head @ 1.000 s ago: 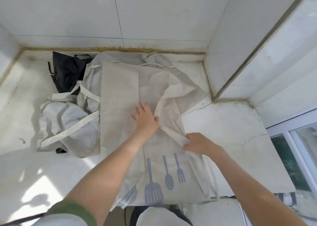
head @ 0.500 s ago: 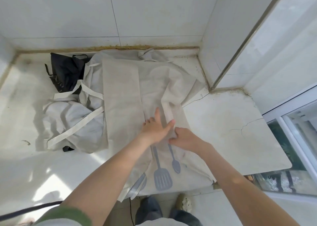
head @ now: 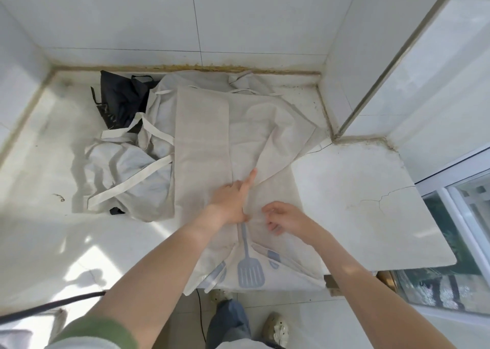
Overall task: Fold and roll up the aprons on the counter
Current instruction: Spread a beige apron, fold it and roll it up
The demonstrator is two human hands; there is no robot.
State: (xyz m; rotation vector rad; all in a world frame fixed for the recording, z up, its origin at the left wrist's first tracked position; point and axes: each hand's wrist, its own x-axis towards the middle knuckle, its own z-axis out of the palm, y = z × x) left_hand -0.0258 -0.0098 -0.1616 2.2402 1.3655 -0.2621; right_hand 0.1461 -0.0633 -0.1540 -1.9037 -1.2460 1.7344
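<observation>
A person is leaning over a white counter (head: 358, 202) in a tiled corner, working on a beige apron (head: 201, 136) that is lying spread across the middle of it. The apron's left side is lying folded inward as a long flat panel, and its right side is lying folded over on a slant. Its near end, printed with a blue spatula (head: 250, 271), is hanging over the counter's front edge.

The left hand (head: 230, 202) is pressing down on the apron near the centre. Its index finger is reaching straight out along the slanted fold, and its other fingers are lying tucked against the cloth. The right hand (head: 283, 217) is hovering just beside it, fingers loosely curled and slightly apart, gripping nothing. Blur is hiding whether its fingertips are touching the cloth.

To the left, partly under the apron's edge, a pale apron (head: 127, 171) is lying crumpled, its straps trailing over it. A black apron (head: 119, 99) is lying bunched behind that, near the back wall. A window (head: 450, 229) is showing at right. Below the counter, a shoe (head: 277, 327) is resting on the floor.
</observation>
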